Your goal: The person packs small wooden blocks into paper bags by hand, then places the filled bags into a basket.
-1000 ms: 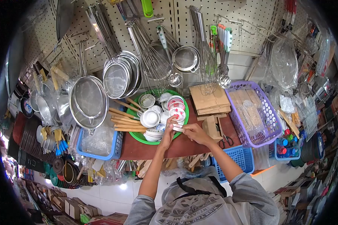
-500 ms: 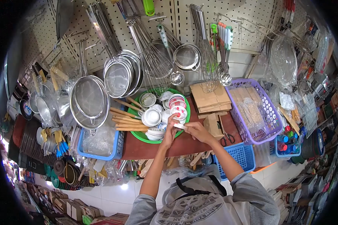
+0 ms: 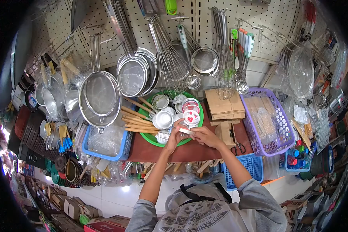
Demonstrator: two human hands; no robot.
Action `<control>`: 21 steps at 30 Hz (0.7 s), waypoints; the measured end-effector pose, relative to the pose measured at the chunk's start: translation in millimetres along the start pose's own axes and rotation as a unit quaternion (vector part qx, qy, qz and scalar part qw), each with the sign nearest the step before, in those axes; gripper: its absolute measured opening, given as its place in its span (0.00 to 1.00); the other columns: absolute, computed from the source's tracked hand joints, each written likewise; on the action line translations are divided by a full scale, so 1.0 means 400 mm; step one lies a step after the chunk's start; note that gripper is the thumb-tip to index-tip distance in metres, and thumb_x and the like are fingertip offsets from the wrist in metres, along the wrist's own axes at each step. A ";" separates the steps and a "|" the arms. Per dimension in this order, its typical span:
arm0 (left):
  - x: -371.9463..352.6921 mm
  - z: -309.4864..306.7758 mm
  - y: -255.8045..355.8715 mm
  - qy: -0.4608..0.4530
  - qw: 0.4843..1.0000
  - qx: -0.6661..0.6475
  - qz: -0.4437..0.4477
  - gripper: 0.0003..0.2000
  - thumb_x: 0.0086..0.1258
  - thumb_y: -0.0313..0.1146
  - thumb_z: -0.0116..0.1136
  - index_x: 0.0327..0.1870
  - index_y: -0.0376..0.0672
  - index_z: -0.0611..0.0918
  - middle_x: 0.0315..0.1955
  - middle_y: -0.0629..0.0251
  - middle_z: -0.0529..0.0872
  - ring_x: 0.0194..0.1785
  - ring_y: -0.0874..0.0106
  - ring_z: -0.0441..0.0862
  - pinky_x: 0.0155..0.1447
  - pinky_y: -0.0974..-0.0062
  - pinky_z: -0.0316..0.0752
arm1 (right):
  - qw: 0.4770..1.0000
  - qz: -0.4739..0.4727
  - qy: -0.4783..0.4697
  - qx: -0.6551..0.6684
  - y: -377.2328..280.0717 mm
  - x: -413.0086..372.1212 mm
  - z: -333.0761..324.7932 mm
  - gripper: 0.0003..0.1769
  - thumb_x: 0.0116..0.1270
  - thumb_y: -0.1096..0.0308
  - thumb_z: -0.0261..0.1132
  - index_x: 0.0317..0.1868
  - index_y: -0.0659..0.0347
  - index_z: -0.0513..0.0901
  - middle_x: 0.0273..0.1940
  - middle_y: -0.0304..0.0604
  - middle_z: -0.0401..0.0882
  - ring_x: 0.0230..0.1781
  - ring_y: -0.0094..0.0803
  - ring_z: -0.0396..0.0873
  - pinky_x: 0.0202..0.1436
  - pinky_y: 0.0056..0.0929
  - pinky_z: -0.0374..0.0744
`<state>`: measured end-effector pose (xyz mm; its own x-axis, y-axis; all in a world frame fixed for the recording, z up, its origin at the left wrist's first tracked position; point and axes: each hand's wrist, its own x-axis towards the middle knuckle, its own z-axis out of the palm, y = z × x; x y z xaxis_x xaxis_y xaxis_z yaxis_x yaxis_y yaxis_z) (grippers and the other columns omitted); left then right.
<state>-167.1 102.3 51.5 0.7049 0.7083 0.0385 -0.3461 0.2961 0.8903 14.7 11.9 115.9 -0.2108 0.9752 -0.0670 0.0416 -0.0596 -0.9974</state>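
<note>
The left hand point(image 3: 173, 137) is curled, thumb and fingers closed on one end of a small, white, thin-edged object point(image 3: 186, 132); the right hand point(image 3: 207, 137), fingers bent inward, pinches the other end. The object is above the near rim of a round green plastic tub point(image 3: 148, 139), just before a white, red-flowered round dish point(image 3: 191, 117).

Beyond the right hand point(image 3: 207, 137) hang silver wire whisks point(image 3: 225, 65); to its right stands a purple, rectangular perforated plastic basket point(image 3: 281, 119).
</note>
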 end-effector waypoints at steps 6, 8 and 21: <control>-0.020 -0.020 -0.019 -0.027 0.997 -0.065 0.026 0.38 0.74 0.63 0.43 0.75 0.43 0.61 0.50 0.65 0.78 0.57 0.65 0.78 0.63 0.58 0.74 | 0.999 -0.032 -0.019 -0.031 0.032 0.022 0.014 0.15 0.75 0.62 0.55 0.30 0.59 0.77 0.23 0.29 0.69 0.21 0.15 0.65 0.22 0.19 0.64; -0.016 -0.025 -0.023 -0.015 0.999 -0.032 0.034 0.38 0.74 0.64 0.43 0.75 0.43 0.61 0.51 0.65 0.78 0.58 0.65 0.78 0.63 0.59 0.74 | 0.999 -0.009 0.011 -0.052 0.031 0.029 0.021 0.14 0.74 0.64 0.54 0.30 0.62 0.76 0.24 0.30 0.69 0.22 0.16 0.67 0.23 0.19 0.66; -0.015 -0.020 -0.016 0.001 0.999 -0.047 0.010 0.36 0.74 0.64 0.41 0.74 0.47 0.61 0.50 0.64 0.76 0.58 0.65 0.76 0.64 0.53 0.72 | 0.999 -0.026 0.012 -0.025 0.035 0.048 0.019 0.13 0.73 0.66 0.53 0.30 0.62 0.77 0.24 0.31 0.69 0.19 0.17 0.66 0.23 0.20 0.66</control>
<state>-174.2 101.1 42.1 0.6964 0.7156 0.0545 -0.4165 0.3411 0.8427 3.6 28.2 100.3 -0.1903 0.9816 -0.0132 0.0799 0.0021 -0.9968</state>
